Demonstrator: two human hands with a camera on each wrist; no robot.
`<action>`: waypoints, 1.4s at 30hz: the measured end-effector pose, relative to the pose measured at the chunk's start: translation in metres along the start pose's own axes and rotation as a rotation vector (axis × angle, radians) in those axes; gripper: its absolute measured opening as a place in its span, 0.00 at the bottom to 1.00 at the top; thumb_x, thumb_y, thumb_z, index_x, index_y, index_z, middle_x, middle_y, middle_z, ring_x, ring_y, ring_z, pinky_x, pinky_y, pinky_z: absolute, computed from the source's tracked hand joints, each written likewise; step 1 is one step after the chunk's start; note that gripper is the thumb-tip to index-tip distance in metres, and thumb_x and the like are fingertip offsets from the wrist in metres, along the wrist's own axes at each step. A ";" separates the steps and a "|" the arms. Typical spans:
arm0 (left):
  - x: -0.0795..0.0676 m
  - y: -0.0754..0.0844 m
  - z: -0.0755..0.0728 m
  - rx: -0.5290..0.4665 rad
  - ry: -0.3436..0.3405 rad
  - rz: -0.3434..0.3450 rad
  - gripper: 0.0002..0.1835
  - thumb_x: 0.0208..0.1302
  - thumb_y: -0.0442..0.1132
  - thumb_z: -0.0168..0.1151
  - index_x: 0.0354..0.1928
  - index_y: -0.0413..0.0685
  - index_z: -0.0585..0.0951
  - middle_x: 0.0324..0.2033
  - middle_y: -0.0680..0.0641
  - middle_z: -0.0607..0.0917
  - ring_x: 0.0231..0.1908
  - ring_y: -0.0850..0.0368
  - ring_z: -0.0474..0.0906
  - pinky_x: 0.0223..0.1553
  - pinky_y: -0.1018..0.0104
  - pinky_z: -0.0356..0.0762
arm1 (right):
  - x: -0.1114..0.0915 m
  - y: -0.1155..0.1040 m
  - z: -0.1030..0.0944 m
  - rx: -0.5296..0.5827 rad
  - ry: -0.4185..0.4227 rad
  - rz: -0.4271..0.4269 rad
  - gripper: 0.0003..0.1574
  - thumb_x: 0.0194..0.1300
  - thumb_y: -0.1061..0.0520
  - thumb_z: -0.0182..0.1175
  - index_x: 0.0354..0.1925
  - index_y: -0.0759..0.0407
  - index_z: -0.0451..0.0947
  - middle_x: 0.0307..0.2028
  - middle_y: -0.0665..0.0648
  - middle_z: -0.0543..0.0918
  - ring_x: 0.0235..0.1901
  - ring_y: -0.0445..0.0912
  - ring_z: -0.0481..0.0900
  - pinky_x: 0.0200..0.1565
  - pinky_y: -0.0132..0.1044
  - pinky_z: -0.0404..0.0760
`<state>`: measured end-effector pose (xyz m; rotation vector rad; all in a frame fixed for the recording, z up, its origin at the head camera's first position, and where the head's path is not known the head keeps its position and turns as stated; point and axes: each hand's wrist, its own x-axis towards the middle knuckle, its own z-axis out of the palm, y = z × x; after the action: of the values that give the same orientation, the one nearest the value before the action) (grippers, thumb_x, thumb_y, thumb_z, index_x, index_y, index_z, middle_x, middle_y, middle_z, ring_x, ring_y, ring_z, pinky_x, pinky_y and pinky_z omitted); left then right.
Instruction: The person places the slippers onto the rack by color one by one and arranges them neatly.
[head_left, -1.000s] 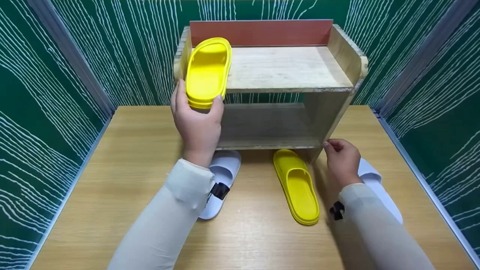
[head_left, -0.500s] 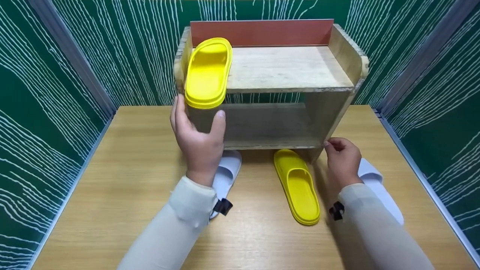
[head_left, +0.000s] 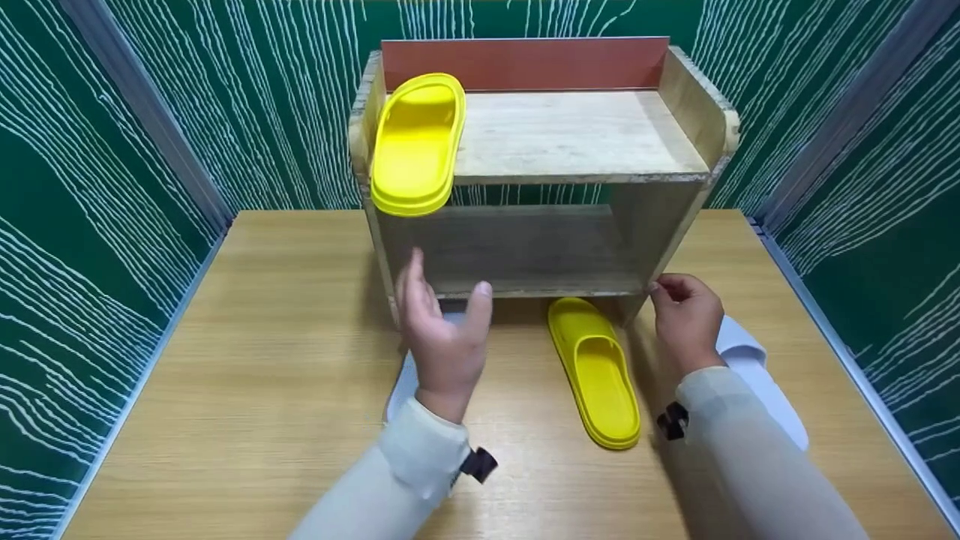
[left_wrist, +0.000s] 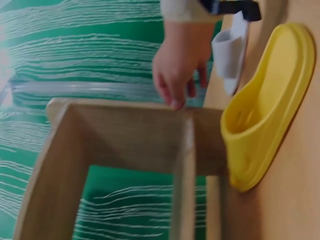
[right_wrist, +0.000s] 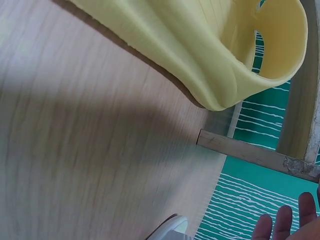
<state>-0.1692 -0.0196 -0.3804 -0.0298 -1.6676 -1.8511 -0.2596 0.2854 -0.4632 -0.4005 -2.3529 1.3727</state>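
My left hand (head_left: pixel 448 337) is in front of the shelf's lower left, fingers spread and holding nothing. A yellow slipper (head_left: pixel 416 146) lies at the left end of the top board of a small wooden shelf (head_left: pixel 577 135), its heel jutting past the front edge. With thumb and forefinger my right hand (head_left: pixel 688 319) pinches the lower front edge of the shelf's right side panel; the other fingers are loose in the right wrist view. A second yellow slipper (head_left: pixel 596 375) is on the table just left of that hand, its toe at the shelf's base.
One white slipper (head_left: pixel 757 382) lies right of the shelf, partly behind the right forearm. Another white slipper (head_left: pixel 401 386) is mostly hidden by the left hand. Green walls (head_left: pixel 90 187) with white streaks enclose the wooden table (head_left: pixel 277 337).
My left hand has let go of the yellow slipper and drawn back down and to the right. The slipper stays on the top board. My right hand has kept its place.
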 end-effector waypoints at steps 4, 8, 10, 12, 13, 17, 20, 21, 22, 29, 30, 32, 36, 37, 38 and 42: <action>-0.015 -0.009 0.005 0.019 -0.039 -0.026 0.46 0.61 0.38 0.70 0.79 0.34 0.60 0.79 0.38 0.60 0.80 0.44 0.56 0.81 0.47 0.54 | 0.001 -0.001 -0.001 0.002 -0.024 0.024 0.15 0.77 0.53 0.63 0.55 0.59 0.86 0.49 0.57 0.86 0.45 0.45 0.78 0.47 0.26 0.79; -0.030 -0.016 0.012 0.045 -0.075 -0.073 0.47 0.62 0.38 0.70 0.79 0.36 0.60 0.80 0.41 0.59 0.80 0.47 0.57 0.80 0.48 0.56 | 0.002 -0.001 -0.003 0.004 -0.052 0.056 0.17 0.78 0.52 0.62 0.57 0.58 0.85 0.51 0.56 0.86 0.47 0.46 0.78 0.49 0.26 0.80; -0.039 -0.020 0.015 0.046 -0.091 -0.092 0.47 0.62 0.39 0.71 0.80 0.36 0.60 0.80 0.41 0.59 0.79 0.46 0.57 0.80 0.48 0.57 | 0.002 -0.002 -0.003 0.003 -0.056 0.068 0.17 0.78 0.51 0.62 0.57 0.57 0.85 0.51 0.56 0.85 0.48 0.46 0.78 0.49 0.26 0.80; -0.047 -0.025 0.019 0.036 -0.101 -0.097 0.47 0.61 0.39 0.72 0.79 0.34 0.60 0.80 0.39 0.60 0.79 0.43 0.58 0.80 0.46 0.57 | 0.002 -0.002 -0.003 -0.001 -0.058 0.071 0.16 0.78 0.51 0.62 0.57 0.57 0.85 0.52 0.56 0.85 0.48 0.46 0.78 0.50 0.26 0.80; -0.051 -0.028 0.021 0.032 -0.104 -0.096 0.47 0.61 0.39 0.72 0.79 0.33 0.60 0.79 0.38 0.60 0.79 0.42 0.58 0.79 0.45 0.57 | 0.002 -0.002 -0.003 -0.003 -0.058 0.070 0.16 0.78 0.51 0.62 0.57 0.57 0.85 0.52 0.56 0.85 0.48 0.46 0.78 0.50 0.26 0.80; -0.068 -0.039 0.028 0.036 -0.115 -0.106 0.46 0.60 0.39 0.74 0.77 0.32 0.63 0.78 0.36 0.63 0.78 0.39 0.60 0.78 0.40 0.58 | 0.002 -0.002 -0.002 -0.010 -0.055 0.064 0.15 0.78 0.52 0.62 0.56 0.57 0.85 0.52 0.56 0.86 0.48 0.46 0.79 0.50 0.27 0.81; -0.078 -0.046 0.032 0.060 -0.129 -0.132 0.46 0.60 0.38 0.74 0.76 0.33 0.64 0.77 0.37 0.64 0.77 0.39 0.60 0.77 0.39 0.59 | 0.001 -0.002 -0.002 -0.012 -0.050 0.055 0.16 0.78 0.52 0.62 0.56 0.57 0.85 0.51 0.56 0.86 0.47 0.46 0.79 0.50 0.26 0.81; -0.081 -0.048 0.033 0.068 -0.135 -0.145 0.45 0.60 0.38 0.74 0.77 0.34 0.64 0.77 0.37 0.64 0.77 0.40 0.60 0.77 0.39 0.59 | 0.001 -0.002 -0.002 -0.014 -0.049 0.050 0.15 0.78 0.52 0.62 0.56 0.57 0.85 0.50 0.56 0.86 0.46 0.45 0.79 0.49 0.26 0.80; -0.084 -0.050 0.034 0.076 -0.141 -0.156 0.45 0.60 0.38 0.74 0.77 0.34 0.64 0.78 0.38 0.64 0.78 0.40 0.60 0.77 0.39 0.60 | 0.001 -0.002 -0.002 -0.014 -0.041 0.033 0.15 0.77 0.52 0.63 0.55 0.59 0.86 0.50 0.57 0.86 0.45 0.45 0.79 0.48 0.26 0.80; -0.099 -0.059 0.042 0.109 -0.186 -0.209 0.46 0.59 0.39 0.75 0.77 0.38 0.64 0.78 0.40 0.64 0.77 0.42 0.61 0.76 0.40 0.63 | 0.000 -0.001 -0.001 -0.021 0.020 -0.055 0.13 0.74 0.55 0.67 0.48 0.63 0.87 0.42 0.57 0.86 0.38 0.40 0.78 0.42 0.24 0.78; -0.101 -0.060 0.043 0.116 -0.193 -0.213 0.47 0.59 0.39 0.76 0.77 0.38 0.64 0.77 0.40 0.65 0.77 0.42 0.62 0.76 0.40 0.63 | 0.000 -0.001 -0.001 -0.020 0.016 -0.051 0.13 0.74 0.55 0.67 0.49 0.63 0.87 0.42 0.57 0.86 0.38 0.41 0.78 0.42 0.24 0.78; -0.105 -0.062 0.045 0.132 -0.210 -0.229 0.47 0.59 0.40 0.76 0.78 0.38 0.64 0.77 0.41 0.65 0.77 0.42 0.62 0.77 0.41 0.62 | 0.000 -0.002 -0.001 -0.020 0.004 -0.039 0.13 0.74 0.54 0.66 0.50 0.62 0.86 0.43 0.57 0.86 0.40 0.42 0.78 0.43 0.25 0.78; -0.113 -0.066 0.050 0.160 -0.234 -0.261 0.47 0.60 0.43 0.77 0.78 0.40 0.64 0.77 0.42 0.65 0.77 0.43 0.62 0.78 0.43 0.61 | 0.000 -0.002 -0.002 -0.022 -0.018 -0.011 0.15 0.76 0.53 0.64 0.52 0.61 0.85 0.46 0.58 0.86 0.42 0.45 0.78 0.45 0.25 0.79; -0.114 -0.067 0.052 0.164 -0.241 -0.273 0.48 0.60 0.44 0.77 0.78 0.40 0.64 0.77 0.42 0.65 0.77 0.43 0.62 0.78 0.44 0.61 | 0.000 -0.003 -0.002 -0.021 -0.022 -0.002 0.15 0.76 0.53 0.64 0.53 0.61 0.85 0.47 0.58 0.86 0.43 0.46 0.78 0.45 0.25 0.79; -0.116 -0.068 0.053 0.167 -0.248 -0.283 0.48 0.60 0.45 0.77 0.78 0.40 0.64 0.77 0.42 0.65 0.77 0.43 0.63 0.78 0.44 0.62 | 0.000 -0.003 -0.002 -0.021 -0.024 0.004 0.15 0.76 0.53 0.64 0.53 0.61 0.85 0.47 0.57 0.85 0.43 0.46 0.78 0.46 0.25 0.79; -0.124 -0.072 0.058 0.184 -0.276 -0.335 0.49 0.59 0.46 0.78 0.78 0.41 0.64 0.78 0.44 0.65 0.77 0.46 0.63 0.78 0.47 0.62 | 0.001 -0.002 -0.003 -0.028 -0.035 0.027 0.15 0.77 0.52 0.63 0.55 0.59 0.85 0.49 0.57 0.85 0.45 0.46 0.78 0.47 0.26 0.80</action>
<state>-0.1268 0.0857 -0.4848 0.0800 -2.1379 -1.9958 -0.2589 0.2872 -0.4594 -0.4210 -2.4060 1.3707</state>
